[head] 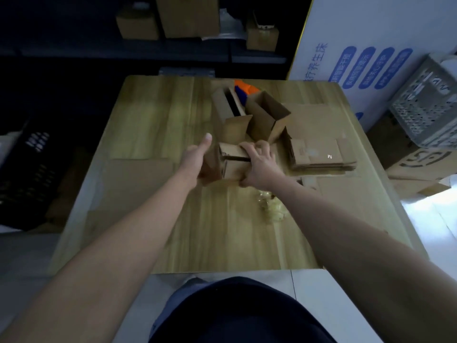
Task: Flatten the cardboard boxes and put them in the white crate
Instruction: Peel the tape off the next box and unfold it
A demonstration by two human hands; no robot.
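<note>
Forearms are reaching out from a dark-shirted torso at the bottom of the view, and both are meeting over the middle of the wooden table [148, 144]. Off its right edge, the white crate [425, 102] is sitting tilted on some cartons, well apart from the action. Near the right edge a flattened stack [319, 154] is lying ready. Toward the far edge a pair of open boxes [267, 117] is standing upright, side by side. And at the centre, the small box [232, 162] is getting squeezed. The right hand [259, 164] is curling its fingers over the top edge and gripping it. The left hand [197, 157] is pressing on the left end, thumb pointing up, fingers hidden behind cardboard, so I cannot tell how they are closing. Thin cardboard like this is looking light, and stiff only between its creases. Taking it by opposite corners and pushing sideways should be collapsing it flat without tearing.
</note>
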